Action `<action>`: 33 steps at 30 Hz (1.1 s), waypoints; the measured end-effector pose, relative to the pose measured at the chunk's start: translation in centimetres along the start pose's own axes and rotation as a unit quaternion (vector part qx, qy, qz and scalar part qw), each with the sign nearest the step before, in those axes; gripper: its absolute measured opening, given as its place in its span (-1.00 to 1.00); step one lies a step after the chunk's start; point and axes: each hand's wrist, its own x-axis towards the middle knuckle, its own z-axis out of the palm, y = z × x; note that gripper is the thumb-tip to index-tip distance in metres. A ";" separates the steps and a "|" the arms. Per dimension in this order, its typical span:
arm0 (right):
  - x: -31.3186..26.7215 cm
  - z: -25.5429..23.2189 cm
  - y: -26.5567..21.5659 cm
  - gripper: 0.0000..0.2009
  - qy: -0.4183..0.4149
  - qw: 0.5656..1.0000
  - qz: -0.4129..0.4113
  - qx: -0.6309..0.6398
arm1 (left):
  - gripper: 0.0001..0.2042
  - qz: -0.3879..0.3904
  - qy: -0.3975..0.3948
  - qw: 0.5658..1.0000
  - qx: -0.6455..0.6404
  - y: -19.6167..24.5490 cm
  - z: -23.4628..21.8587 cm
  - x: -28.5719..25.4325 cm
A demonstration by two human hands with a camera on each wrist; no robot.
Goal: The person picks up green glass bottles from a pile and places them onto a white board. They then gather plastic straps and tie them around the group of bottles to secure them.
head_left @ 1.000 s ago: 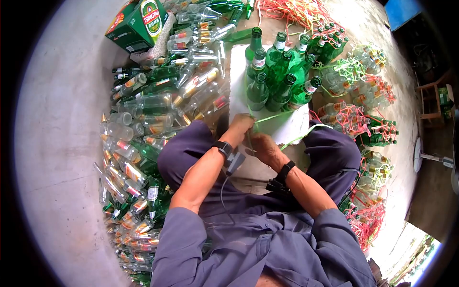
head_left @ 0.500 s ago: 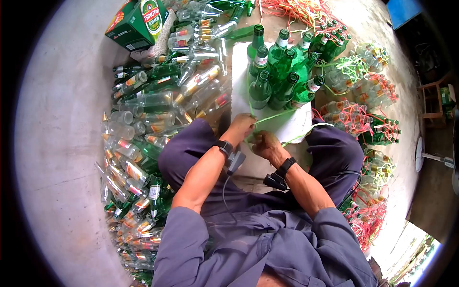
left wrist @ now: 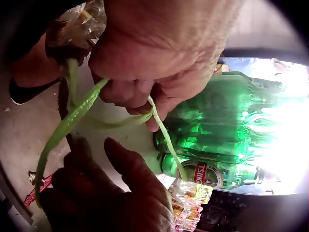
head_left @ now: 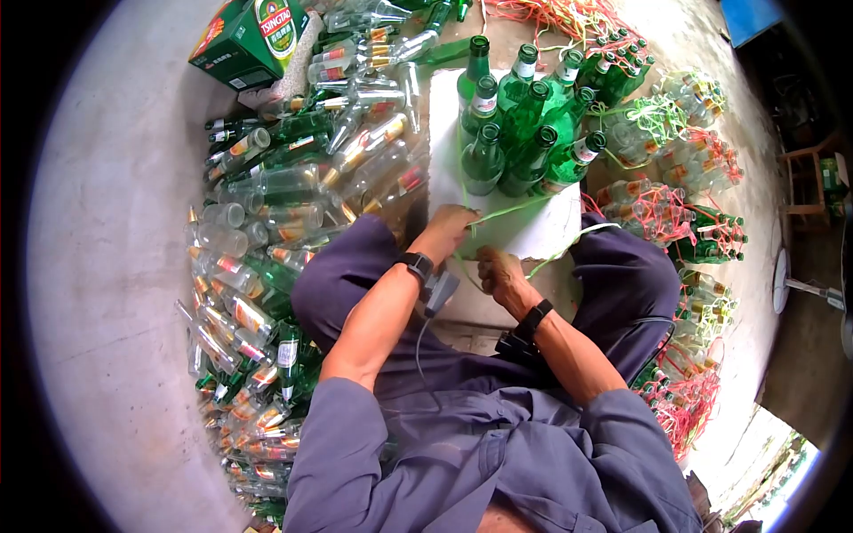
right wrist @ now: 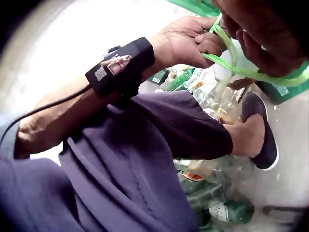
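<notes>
A green strap [head_left: 515, 210] runs from the left hand [head_left: 450, 229] past a group of upright green bottles [head_left: 482, 162]. In the left wrist view the left hand [left wrist: 159, 53] has its fingers curled round the strap [left wrist: 72, 118], pinching it near the bottles [left wrist: 207, 118]. Just right of it in the head view is the right hand [head_left: 505, 274]. Its thumb and fingers stand apart in the left wrist view, where the right hand [left wrist: 108, 188] lies beside a loop of strap. The right wrist view shows the strap [right wrist: 270, 77] passing close along the right hand [right wrist: 265, 43].
The bottles stand on a white board [head_left: 533, 233] between the person's knees. Many loose bottles [head_left: 275, 182] lie on the left, below a green carton [head_left: 253, 44]. Bundles tied with red or green strap [head_left: 644, 213] line the right side. Loose red strap [head_left: 551, 13] lies at the top.
The right hand has drawn slightly away from the left hand, to the right and toward the body. A strap loop between them shows more plainly. The left hand keeps its hold.
</notes>
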 end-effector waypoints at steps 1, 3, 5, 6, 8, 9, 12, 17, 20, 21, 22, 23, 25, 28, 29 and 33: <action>0.3 -0.4 0.5 -0.84 0.000 1.000 0.002 0.000 | -0.81 -0.001 -0.007 1.000 -0.003 -0.1 0.0 0.1; 0.9 -1.5 1.4 -0.89 0.118 0.990 0.015 0.073 | -0.81 -0.003 -0.015 1.000 -0.008 -0.3 0.1 0.3; -0.3 -0.9 0.9 -0.81 0.113 0.991 -0.055 0.036 | -0.80 -0.049 -0.002 0.999 0.000 0.5 0.4 -0.1; -0.8 -0.5 0.6 -0.71 0.106 0.986 -0.128 -0.001 | -0.80 -0.049 -0.002 0.999 0.000 0.7 0.6 -0.4; -0.5 -0.3 0.8 -0.68 0.064 0.982 -0.173 -0.031 | -0.79 -0.049 -0.019 0.998 -0.031 0.8 0.7 -0.6; -0.4 -0.2 0.9 -0.65 0.021 0.974 -0.218 -0.060 | -0.79 -0.049 -0.018 0.998 -0.031 0.8 0.8 -0.7; -0.1 -0.1 0.8 -0.71 0.045 0.950 -0.213 -0.223 | -0.78 -0.060 -0.002 0.998 -0.032 0.2 0.6 -0.2; 0.4 -1.6 2.0 -0.72 0.044 0.968 -0.152 -0.197 | -0.80 -0.046 0.005 0.999 -0.011 0.1 0.6 -0.3; -0.9 -1.6 1.8 -0.71 0.051 0.979 -0.131 -0.147 | -0.81 -0.032 0.016 0.999 -0.025 0.3 1.1 -1.0; -1.3 -1.6 1.6 -0.72 0.061 0.984 -0.105 -0.127 | -0.81 -0.032 0.016 0.999 -0.025 0.4 1.1 -1.0; -1.2 -1.8 1.6 -0.72 0.062 0.984 -0.105 -0.126 | -0.81 -0.036 0.014 0.998 -0.049 0.4 0.9 -1.0; -1.0 -2.2 1.6 -0.71 0.069 0.985 -0.101 -0.124 | -0.81 -0.039 0.011 0.996 -0.074 0.4 0.9 -0.9; -1.2 -2.8 1.3 -0.71 0.078 0.985 -0.096 -0.121 | -0.81 -0.033 0.012 0.998 -0.058 0.4 1.0 -0.9; -1.6 -3.5 0.4 -0.69 0.083 0.988 -0.074 -0.105 | -0.82 -0.014 0.008 1.000 -0.025 0.5 1.1 -1.0; -1.6 -3.9 0.3 -0.68 0.082 0.986 -0.085 -0.117 | -0.81 -0.002 0.001 1.000 -0.008 0.6 1.1 -1.0; -0.5 -4.9 1.2 -0.69 0.078 0.977 -0.143 -0.139 | -0.81 0.009 -0.014 1.000 0.013 0.9 0.7 -1.1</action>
